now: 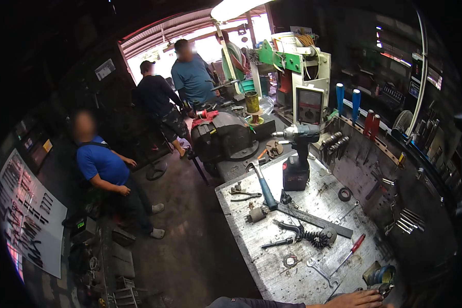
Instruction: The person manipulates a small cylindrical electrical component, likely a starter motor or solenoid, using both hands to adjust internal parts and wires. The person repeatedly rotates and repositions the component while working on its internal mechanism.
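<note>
At the lower right edge my left hand lies low over the near end of the metal-topped bench, its forearm in a dark sleeve. The fingers are together and bent at a small dark metal part, too cut off to name. Right beside it is a round open tin with a blue-green rim. Close by lie an open-end wrench and a screwdriver with a red handle. My right hand is not in view.
A cordless impact wrench stands on its battery. A blue-handled hammer, pliers, a flat metal bar and a tape roll lie about. Beyond is a large vise. Several people, one in blue, stand left.
</note>
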Demonstrator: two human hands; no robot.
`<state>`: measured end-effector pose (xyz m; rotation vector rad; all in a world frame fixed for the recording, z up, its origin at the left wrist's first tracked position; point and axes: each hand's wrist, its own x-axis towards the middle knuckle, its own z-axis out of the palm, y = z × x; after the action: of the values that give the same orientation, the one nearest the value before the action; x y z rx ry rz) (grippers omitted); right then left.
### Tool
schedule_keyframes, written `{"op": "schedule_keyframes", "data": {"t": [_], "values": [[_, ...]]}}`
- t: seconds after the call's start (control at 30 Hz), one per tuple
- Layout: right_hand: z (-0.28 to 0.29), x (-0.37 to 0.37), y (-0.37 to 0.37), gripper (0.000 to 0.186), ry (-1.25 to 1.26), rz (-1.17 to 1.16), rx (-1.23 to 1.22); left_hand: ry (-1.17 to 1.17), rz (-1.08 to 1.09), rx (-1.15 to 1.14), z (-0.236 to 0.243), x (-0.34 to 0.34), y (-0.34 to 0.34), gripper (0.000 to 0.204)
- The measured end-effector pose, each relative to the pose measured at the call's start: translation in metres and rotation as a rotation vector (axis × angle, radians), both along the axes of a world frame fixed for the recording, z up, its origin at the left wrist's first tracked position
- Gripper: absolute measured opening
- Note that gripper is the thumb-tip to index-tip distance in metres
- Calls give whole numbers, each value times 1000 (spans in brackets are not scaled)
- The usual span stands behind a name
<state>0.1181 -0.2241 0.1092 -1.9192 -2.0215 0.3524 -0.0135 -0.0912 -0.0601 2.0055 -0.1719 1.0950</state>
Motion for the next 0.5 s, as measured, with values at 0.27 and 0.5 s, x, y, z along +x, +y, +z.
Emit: {"op": "schedule_keyframes", "data": {"t": [0.27, 0.5], "values": [[-5, 12, 0, 22, 17, 7, -1, -12, 52, 11, 12, -1, 2, 55], [-12, 17, 2, 19, 150, -9, 62, -8, 64, -2, 9, 3, -1, 51]]}}
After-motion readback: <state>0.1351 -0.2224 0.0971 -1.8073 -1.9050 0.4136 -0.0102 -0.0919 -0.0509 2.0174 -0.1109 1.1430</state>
